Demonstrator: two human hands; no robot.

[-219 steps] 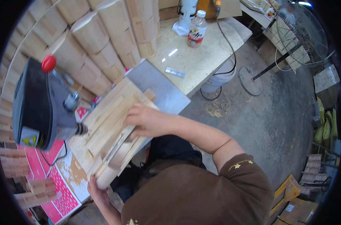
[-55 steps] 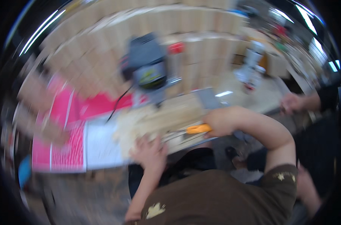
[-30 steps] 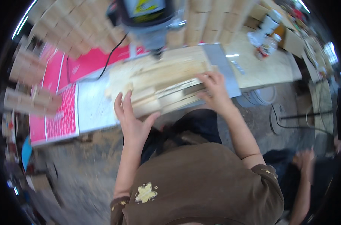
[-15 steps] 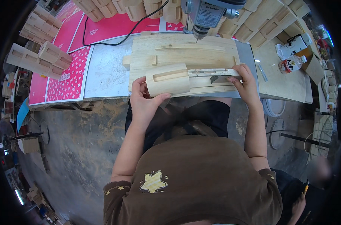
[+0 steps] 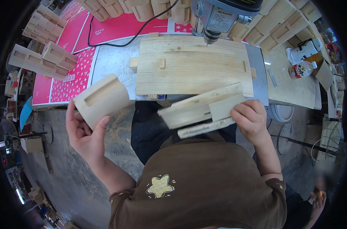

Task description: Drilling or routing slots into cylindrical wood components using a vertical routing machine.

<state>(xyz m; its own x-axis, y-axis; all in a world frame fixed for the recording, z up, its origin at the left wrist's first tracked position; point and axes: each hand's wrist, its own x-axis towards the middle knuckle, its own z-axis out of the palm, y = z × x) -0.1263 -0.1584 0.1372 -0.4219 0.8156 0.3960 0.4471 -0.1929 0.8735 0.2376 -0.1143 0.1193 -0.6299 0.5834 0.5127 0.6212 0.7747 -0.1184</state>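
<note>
below the drill, left hand point(image 5: 85, 133) holds curved wood block point(image 5: 101, 100).

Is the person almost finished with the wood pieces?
Hard to tell. Finished-looking blocks are stacked by the bench. The left hand holds a curved wooden piece; the right hand holds long wooden pieces. The board under the drill lies bare, so drilling seems left.

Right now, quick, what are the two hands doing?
Left hand: closed around a curved wooden block, lifted off the bench.
Right hand: closed on a long wooden piece, held in front of the bench edge.
</note>
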